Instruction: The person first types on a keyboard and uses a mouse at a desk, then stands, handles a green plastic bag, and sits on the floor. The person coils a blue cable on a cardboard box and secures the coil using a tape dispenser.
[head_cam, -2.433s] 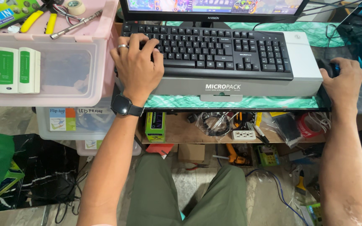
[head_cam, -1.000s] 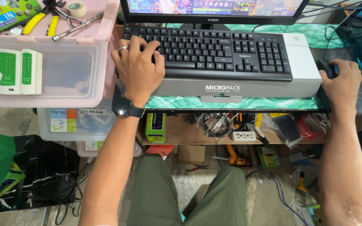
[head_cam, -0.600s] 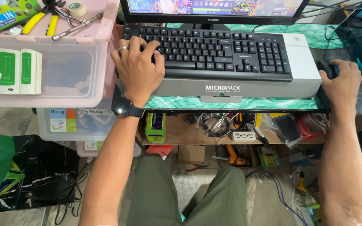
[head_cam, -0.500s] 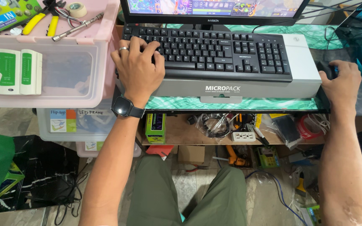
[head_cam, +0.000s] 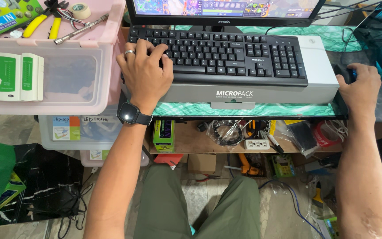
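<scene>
Keyboard (head_cam: 226, 55) before monitor (head_cam: 224, 9); mouse (head_cam: 348, 73), seemingly, at its right.

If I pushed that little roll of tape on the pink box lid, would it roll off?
Probably not: the tape roll lies flat on its side, so it would likely slide. It looks small and light, so a nudge should move it. The pliers beside it might stop it.

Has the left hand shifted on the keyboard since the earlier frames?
No. The left hand rests on the same left-side keys of the black keyboard, beside the pink bin.
</scene>
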Available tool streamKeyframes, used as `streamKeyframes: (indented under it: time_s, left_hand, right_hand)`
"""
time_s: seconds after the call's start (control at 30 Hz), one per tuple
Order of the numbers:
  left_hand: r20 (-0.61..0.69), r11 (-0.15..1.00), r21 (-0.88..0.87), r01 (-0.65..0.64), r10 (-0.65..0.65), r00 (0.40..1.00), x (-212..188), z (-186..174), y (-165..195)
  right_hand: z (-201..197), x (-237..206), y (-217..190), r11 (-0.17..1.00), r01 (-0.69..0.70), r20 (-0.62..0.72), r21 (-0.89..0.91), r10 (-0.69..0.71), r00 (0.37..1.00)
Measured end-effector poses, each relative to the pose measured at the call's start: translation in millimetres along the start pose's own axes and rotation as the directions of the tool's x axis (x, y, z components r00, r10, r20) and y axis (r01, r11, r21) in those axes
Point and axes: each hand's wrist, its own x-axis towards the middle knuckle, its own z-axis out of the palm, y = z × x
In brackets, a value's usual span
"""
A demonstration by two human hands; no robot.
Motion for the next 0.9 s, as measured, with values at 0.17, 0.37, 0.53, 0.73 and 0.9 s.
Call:
streamKeyframes:
  time_s: [0.17,0.37,0.53,0.73,0.9]
  left_hand:
    - [-0.003,1.000,0.005,-0.002,0.002,1.000,-0.1,1.1,-0.3]
    - [-0.001,1.000,0.006,-0.002,0.002,1.000,-0.5,0.2,-0.4]
    - [-0.002,1.000,0.007,0.000,0.000,1.000,-0.6,-0.4,0.4]
    - [-0.001,1.000,0.013,0.006,-0.006,1.000,0.2,0.2,0.4]
    - [0.008,1.000,0.008,0.010,-0.010,1.000,0.2,-0.4,0.2]
  right_hand:
    - [-2.5,-0.3,-1.8,0.999,-0.005,-0.008,0.032,0.005,1.000]
    - [-3.1,0.0,-4.0,1.000,0.026,-0.022,0.006,-0.026,0.999]
    - [-4.7,0.9,-4.2,0.999,0.010,-0.001,0.032,-0.010,1.000]
    - [-5.3,1.8,-4.9,0.999,0.021,-0.007,0.036,-0.021,1.000]
    - [-6.5,1.9,-5.1,0.998,0.029,-0.008,0.047,-0.029,1.000]
